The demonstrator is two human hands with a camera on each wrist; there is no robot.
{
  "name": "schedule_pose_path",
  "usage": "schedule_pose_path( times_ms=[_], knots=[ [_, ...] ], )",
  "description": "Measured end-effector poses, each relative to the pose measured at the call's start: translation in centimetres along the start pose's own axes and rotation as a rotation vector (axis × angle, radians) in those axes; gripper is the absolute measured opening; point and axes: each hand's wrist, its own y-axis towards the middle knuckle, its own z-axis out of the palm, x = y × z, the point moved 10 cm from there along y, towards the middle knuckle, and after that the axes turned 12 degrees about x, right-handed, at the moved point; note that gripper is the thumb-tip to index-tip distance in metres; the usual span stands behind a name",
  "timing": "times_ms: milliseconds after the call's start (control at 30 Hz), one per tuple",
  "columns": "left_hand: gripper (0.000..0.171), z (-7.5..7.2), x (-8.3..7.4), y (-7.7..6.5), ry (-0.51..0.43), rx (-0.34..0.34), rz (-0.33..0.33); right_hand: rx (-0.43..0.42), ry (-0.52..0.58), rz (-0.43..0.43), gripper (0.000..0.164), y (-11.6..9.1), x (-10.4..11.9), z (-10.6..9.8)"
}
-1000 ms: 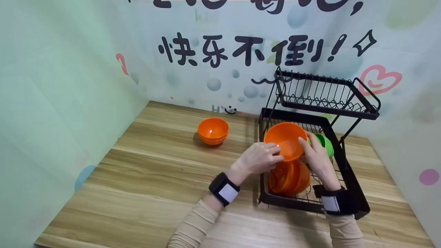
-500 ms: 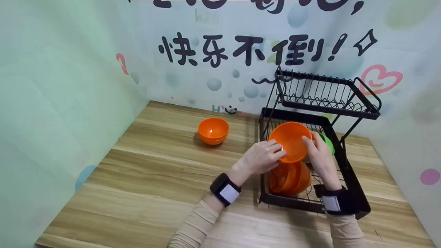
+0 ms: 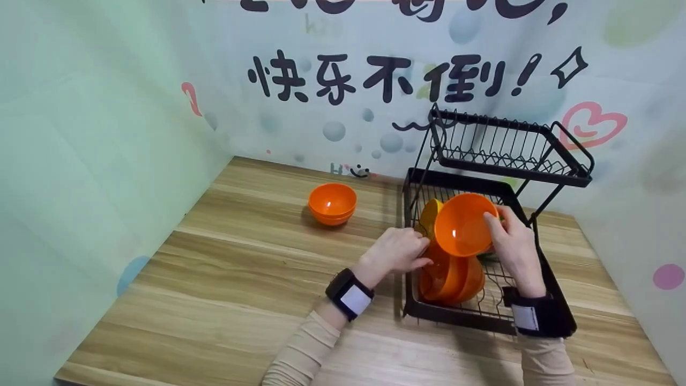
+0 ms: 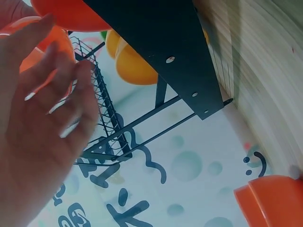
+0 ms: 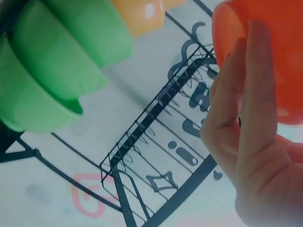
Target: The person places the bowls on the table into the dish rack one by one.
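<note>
Thumb and fingers of my right hand (image 3: pixel 514 246) pinch the right rim of an orange bowl (image 3: pixel 465 225), tilted with its inside toward the head camera. It is held over the lower tray of a black dish rack (image 3: pixel 461 320). My left hand (image 3: pixel 397 251) is off that bowl, at the tray's left edge, its fingers loosely bent; the left wrist view shows this hand (image 4: pixel 57 104) holding nothing. Just below the held bowl, several orange bowls (image 3: pixel 455 284) stand on edge in the tray. Behind it shows a yellow bowl (image 3: pixel 429 214). Green bowls (image 5: pixel 66 56) appear in the right wrist view.
Two stacked orange bowls (image 3: pixel 332 203) sit on the wooden table (image 3: pixel 241 257), left of the rack. The rack's upper tier (image 3: pixel 493 172) overhangs the back of the tray. A printed cloth wall (image 3: pixel 332 134) closes off the back.
The held bowl has moved right with my right hand. My left hand has let go of its rim and dropped slightly toward the tray's edge. A yellow bowl behind has come into sight.
</note>
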Motion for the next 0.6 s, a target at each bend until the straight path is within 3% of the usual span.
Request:
schedule_pose_path(
  times_ms=[100, 233, 400, 600],
  knots=[
    [0.041, 1.3, 0.6, 0.2, -0.083, 0.11, -0.044, -0.025, -0.027, 0.006, 0.052, -0.1, -0.1, -0.6],
    [0.042, 2.4, 1.1, 0.1, -0.176, 0.198, -0.085, -0.074, -0.079, 0.023, 0.051, -0.3, -0.3, -1.5],
    [0.039, 2.9, 1.5, -0.3, -0.273, 0.236, -0.11, -0.142, -0.122, 0.069, 0.05, -0.7, -0.9, -2.7],
    [0.042, 2.9, 1.6, -0.4, -0.291, 0.252, -0.119, -0.176, -0.176, 0.123, 0.051, -1.0, -1.6, -3.6]
  ],
)
